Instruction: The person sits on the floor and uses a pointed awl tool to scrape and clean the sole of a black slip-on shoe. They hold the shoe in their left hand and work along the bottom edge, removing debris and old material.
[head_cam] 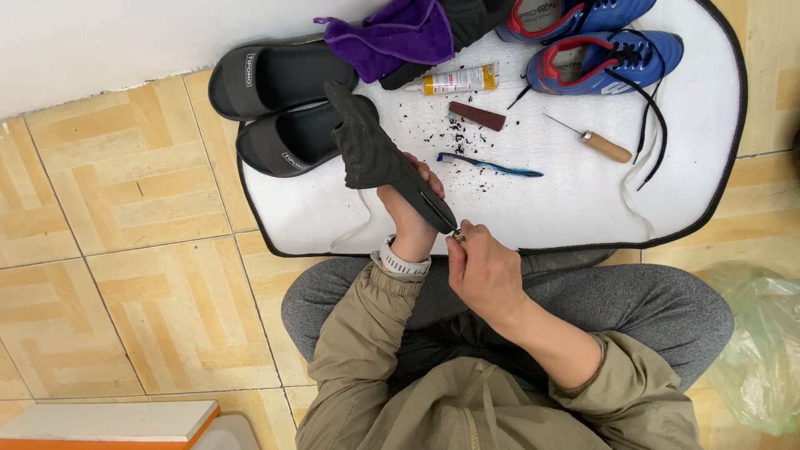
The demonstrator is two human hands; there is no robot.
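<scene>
— Mat (pixel 583 208) first: white with a dark border, carrying everything. Where is the work on it?

— Over its near edge. The left hand (pixel 408 218) is closed around a dark grey shoe (pixel 375 158), gripping it near the lower end, sole turned up, the rest of it rising toward the mat's far left corner.

— How would that shoe handle?

— Light, I judge, and fairly soft; the upper looks like fabric, the sole ribbed and flexible. Holding it at the narrow waist, as now, seems the firm place.

— The right hand (pixel 483 271)?

— Curled shut, fingertips pinching a small metal tool (pixel 457 237) against the shoe's lower end. The tool is mostly buried in the fist, so I cannot tell what kind it is.

— Around them?

— Two black slides (pixel 283 100) overhang the mat's left edge, a purple cloth (pixel 392 37) and two blue sports shoes (pixel 608 54) lie along the far edge. Mid-mat: a glue tube (pixel 460 80), a brown block (pixel 477 116), a wooden-handled awl (pixel 596 142), a blue toothbrush (pixel 487 165), and dark crumbs.

— Anything hidden?

— One blue shoe is cut off at the top; the grey shoe's inside faces away; a green plastic bag (pixel 762 342) runs off the right side.
</scene>
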